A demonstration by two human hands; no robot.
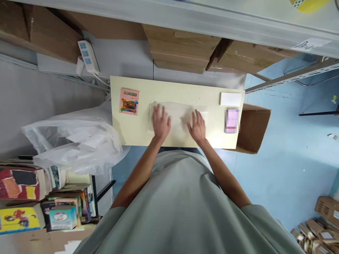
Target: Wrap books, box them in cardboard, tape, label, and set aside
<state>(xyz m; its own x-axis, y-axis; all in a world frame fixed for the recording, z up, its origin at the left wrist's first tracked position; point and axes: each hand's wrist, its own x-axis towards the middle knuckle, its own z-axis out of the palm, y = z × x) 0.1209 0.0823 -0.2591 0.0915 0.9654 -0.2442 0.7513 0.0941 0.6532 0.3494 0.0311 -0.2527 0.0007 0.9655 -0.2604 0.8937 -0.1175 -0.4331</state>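
Observation:
A clear plastic sheet point(178, 110) lies across the middle of the cream table point(137, 135). My left hand point(161, 123) rests over its left part with fingers spread, a little blurred. Over the right part is my right hand point(197, 127), its fingers also stretched out. Both palms face down, and neither hand grips anything. To the left lies a pink book point(129, 101) with a colourful picture on its cover. At the right end are a white box point(230, 99) and, below it, a blurred-out pink and purple item point(232, 120).
An open cardboard box point(254, 128) stands against the table's right end. A big translucent plastic bag point(76, 141) hangs at the left. Stacked books point(63, 217) fill the lower left. Behind the table are a power strip point(88, 57), cardboard boxes point(182, 49) and a metal shelf point(159, 16).

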